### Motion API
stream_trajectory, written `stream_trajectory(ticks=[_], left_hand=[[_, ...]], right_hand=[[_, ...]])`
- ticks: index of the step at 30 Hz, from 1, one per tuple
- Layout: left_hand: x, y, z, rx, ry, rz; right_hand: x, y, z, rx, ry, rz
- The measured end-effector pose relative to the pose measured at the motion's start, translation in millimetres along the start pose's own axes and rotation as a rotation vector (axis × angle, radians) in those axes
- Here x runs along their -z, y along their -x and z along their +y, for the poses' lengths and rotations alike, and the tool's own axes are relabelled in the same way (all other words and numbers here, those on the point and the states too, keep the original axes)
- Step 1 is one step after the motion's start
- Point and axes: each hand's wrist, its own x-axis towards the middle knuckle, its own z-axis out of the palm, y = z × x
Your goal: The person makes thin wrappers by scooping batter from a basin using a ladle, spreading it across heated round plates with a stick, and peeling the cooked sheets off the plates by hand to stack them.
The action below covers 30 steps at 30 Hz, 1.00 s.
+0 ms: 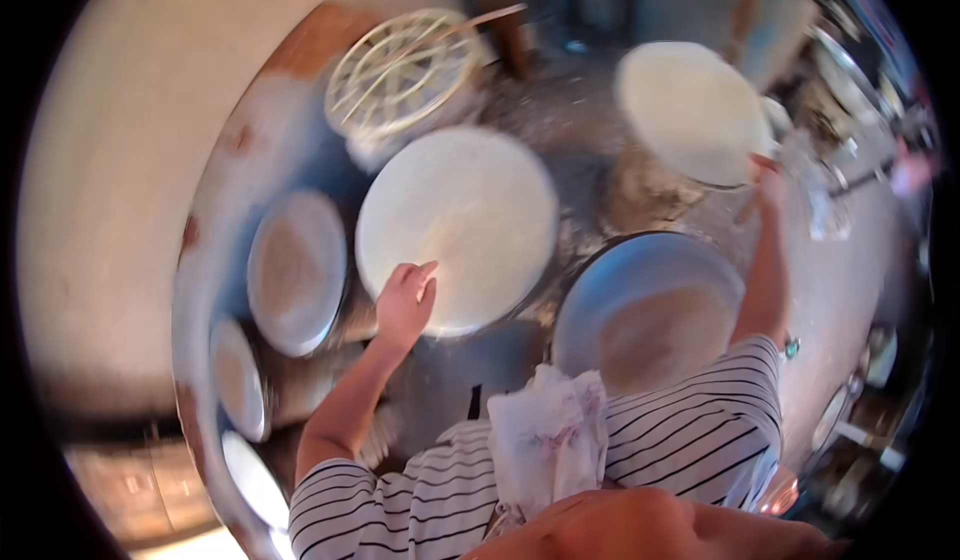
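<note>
My left hand (405, 305) is over the near edge of a large round griddle-like disc (470, 210) with a pale, creamy surface. Its fingers are bent together as in a pinch; whether anything is between them is too blurred to make out. My right hand (768, 192) reaches to the near right edge of a second pale disc (690, 110). Its fingers look curled around something brownish and thin, which blur keeps me from naming. In front of my body, between my arms, sits a wide round metal pan (650, 310) with a brown patch inside.
A round lattice rack (405, 75) with a stick across it stands at the back left. Several shallow round pans (297, 270) line the curved ledge (205, 230) on the left. Floury residue (645, 195) lies between the discs. Blurred clutter (840, 140) fills the right side.
</note>
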Motion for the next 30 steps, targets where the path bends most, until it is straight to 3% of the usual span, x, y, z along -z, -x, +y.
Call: stream_trajectory(ticks=[1, 2, 4, 5, 6, 9, 11, 13, 14, 16, 19, 22, 23, 24, 25, 26, 27, 28, 30], left_hand=[[11.3, 40.2, -7.4, 0.148, 0.052, 0.013], [19.9, 79.1, -10.9, 0.284, 0.087, 0.041], [20.3, 172.0, -38.6, 0.455, 0.144, 0.159], [15.5, 219.0, -39.1, 0.584, 0.067, 0.129], [14.5, 261.5, -41.4, 0.791, 0.023, 0.068], [-20.4, 390.6, -32.9, 1.333, 0.12, -0.157], [-19.2, 481.3, -17.2, 1.45, 0.063, 0.063], [6.1, 547.4, -2.4, 1.547, -0.025, 0.371], [9.4, 601.2, -20.2, 1.565, -0.203, 0.542], [43.4, 688.8, -46.1, 1.818, -0.291, 0.813], [58.3, 823.0, -137.2, 2.087, 0.024, 1.251], [76.2, 871.7, -196.9, 2.053, 0.536, 1.722], [57.8, 886.3, -220.9, 2.026, 0.763, 1.792], [40.0, 878.1, -230.0, 2.025, 0.556, 1.864], [16.7, 873.5, -222.1, 2.019, 0.446, 1.77], [-6.1, 868.9, -214.4, 2.011, 0.332, 1.678], [-27.4, 864.6, -207.2, 2.001, 0.216, 1.59], [-24.0, 858.2, -169.5, 1.836, 0.516, 1.574], [-46.7, 878.8, -135.4, 1.977, 0.748, 1.941]], right_hand=[[12.8, 23.8, -6.9, 0.003, 0.254, 0.049], [32.6, 39.1, 15.2, 0.195, 0.248, 0.045], [26.6, 78.9, -17.1, 0.05, 0.289, -0.037], [7.6, 103.9, -50.7, 0.092, 0.317, -0.092], [-41.2, 141.4, -79.3, -0.014, 0.092, -0.092], [-183.0, 290.7, -139.2, 0.274, -0.095, -0.781], [-237.2, 443.5, -197.7, 0.265, -0.057, -1.131], [-253.8, 538.7, -219.6, 0.233, -0.138, -1.495], [-258.3, 581.2, -220.1, 0.244, -0.104, -1.578], [-253.3, 648.8, -243.4, 0.237, -0.044, -1.744], [-249.7, 732.9, -260.9, 0.193, 0.1, -1.891], [-256.2, 820.3, -278.2, 0.282, 0.144, -2.111], [-264.2, 851.7, -277.5, 0.429, 0.12, -2.158], [-257.5, 891.0, -292.6, 0.617, 0.111, -2.176], [-260.7, 932.7, -299.7, 1.133, 0.012, -2.136], [-250.0, 975.0, -321.0, 1.184, 0.295, -2.225], [-236.6, 1016.6, -327.5, 1.348, 0.078, -2.303], [-217.1, 1056.9, -338.2, 1.466, -0.097, -2.369], [-187.2, 1128.6, -326.1, 1.779, -0.02, -2.355]])
